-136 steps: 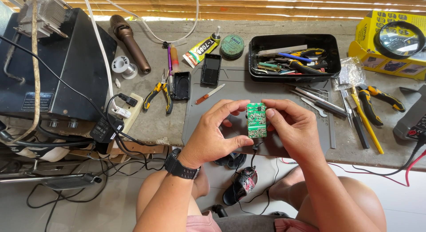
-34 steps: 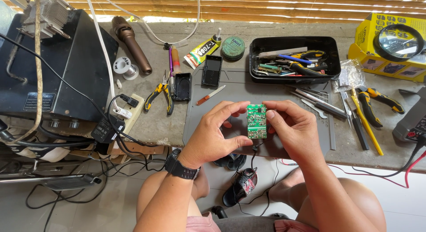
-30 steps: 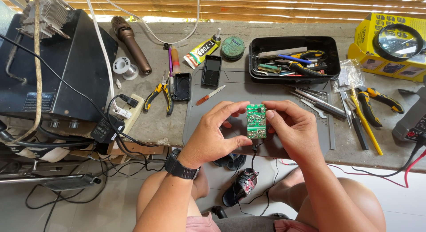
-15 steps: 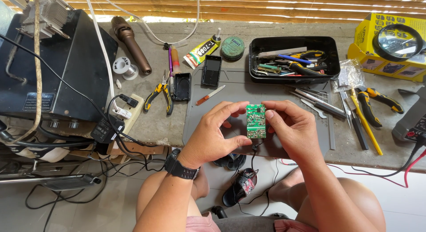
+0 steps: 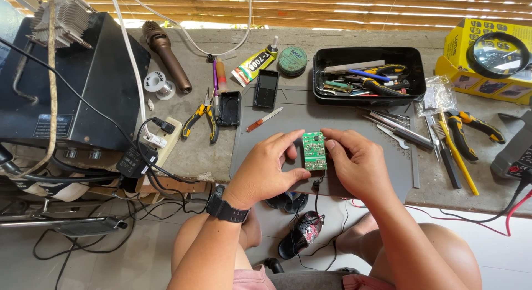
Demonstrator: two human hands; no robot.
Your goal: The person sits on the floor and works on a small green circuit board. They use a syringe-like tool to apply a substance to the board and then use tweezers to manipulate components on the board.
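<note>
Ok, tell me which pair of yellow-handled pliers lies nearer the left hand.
The pair left of the grey mat, the pliers beside the white power strip. The other pair lies far right, past the right hand.

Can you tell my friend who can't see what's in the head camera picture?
Two hands, left hand and right hand, hold a small green circuit board over a grey mat. Pliers and a black tool tray lie nearby.

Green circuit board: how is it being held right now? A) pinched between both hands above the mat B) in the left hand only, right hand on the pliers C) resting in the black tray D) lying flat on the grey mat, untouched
A: the green circuit board is held between the left hand and the right hand, above the grey mat.
</note>
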